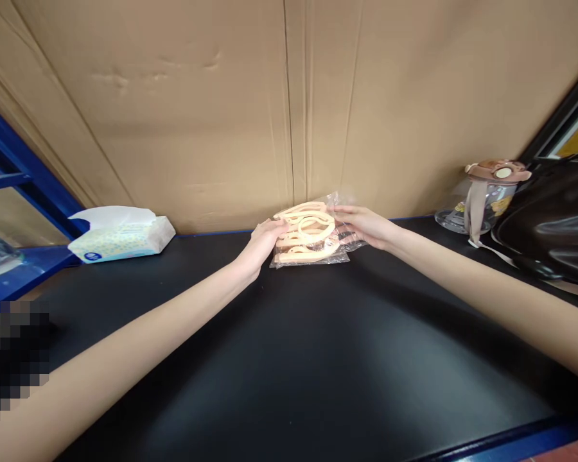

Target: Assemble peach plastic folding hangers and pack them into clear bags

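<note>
A clear plastic bag [340, 247] with several beige plastic hangers [308, 231] in it stands tilted at the far side of the black tabletop [318, 359], close to the cardboard wall. My left hand [262, 244] is closed on the left end of the hangers. My right hand [363, 226] grips the bag's right side, fingers curled round the plastic. Both arms reach far forward across the table.
A tissue pack [120, 236] lies at the back left by a blue shelf frame [24, 173]. At the back right stand a clear drinking bottle with a brown lid [486, 196] and a dark bag [553, 224]. Brown cardboard [270, 96] closes off the back.
</note>
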`<control>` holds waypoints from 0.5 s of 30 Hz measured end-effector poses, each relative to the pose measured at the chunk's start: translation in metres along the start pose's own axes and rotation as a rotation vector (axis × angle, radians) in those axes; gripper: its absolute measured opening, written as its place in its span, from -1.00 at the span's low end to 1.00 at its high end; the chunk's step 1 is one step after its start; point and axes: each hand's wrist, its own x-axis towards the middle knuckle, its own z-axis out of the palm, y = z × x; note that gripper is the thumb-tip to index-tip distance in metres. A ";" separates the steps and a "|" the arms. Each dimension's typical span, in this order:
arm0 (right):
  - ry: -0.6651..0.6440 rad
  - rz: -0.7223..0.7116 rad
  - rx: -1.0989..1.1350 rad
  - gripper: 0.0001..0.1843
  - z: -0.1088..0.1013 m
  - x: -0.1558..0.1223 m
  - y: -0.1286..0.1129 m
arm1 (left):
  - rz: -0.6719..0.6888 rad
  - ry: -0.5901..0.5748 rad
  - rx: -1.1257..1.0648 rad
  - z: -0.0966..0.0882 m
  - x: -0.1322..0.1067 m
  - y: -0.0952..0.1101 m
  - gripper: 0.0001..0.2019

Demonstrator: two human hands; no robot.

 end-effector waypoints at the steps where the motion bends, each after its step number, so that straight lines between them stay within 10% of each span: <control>1: -0.011 -0.014 0.024 -0.66 0.001 -0.006 0.000 | 0.000 0.007 -0.012 0.001 -0.008 0.002 -0.72; 15: -0.158 -0.022 0.082 -0.32 0.046 -0.133 0.020 | -0.436 -0.010 -0.330 -0.014 -0.125 0.022 -0.41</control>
